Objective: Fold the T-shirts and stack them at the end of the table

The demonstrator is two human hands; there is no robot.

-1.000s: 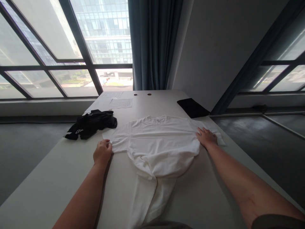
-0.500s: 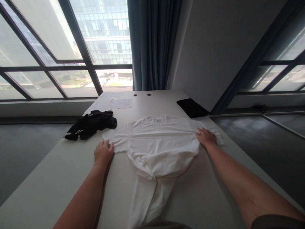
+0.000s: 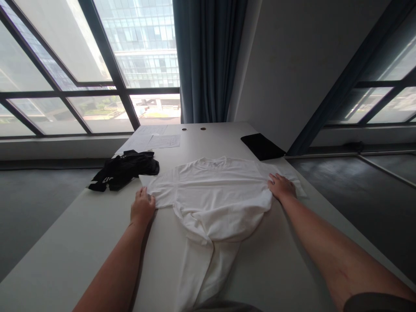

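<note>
A white T-shirt [image 3: 221, 186] lies on the white table [image 3: 97, 242], its collar toward the far end, its lower part bunched and trailing toward me. My left hand [image 3: 143, 206] rests at the edge of the left sleeve, fingers near the cloth; whether they pinch it is too small to tell. On the right sleeve, my right hand [image 3: 281, 187] lies flat with its fingers spread.
Black cloth [image 3: 126, 169] lies crumpled at the table's left edge, beside sheets of paper [image 3: 165, 141]. A flat black item [image 3: 262, 146] lies at the far right edge. A blue curtain [image 3: 209, 60] hangs behind the table.
My left hand has shifted slightly up and to the right at the sleeve's edge. The sleeve's outer corner has moved slightly away from me. My right hand stays in place.
</note>
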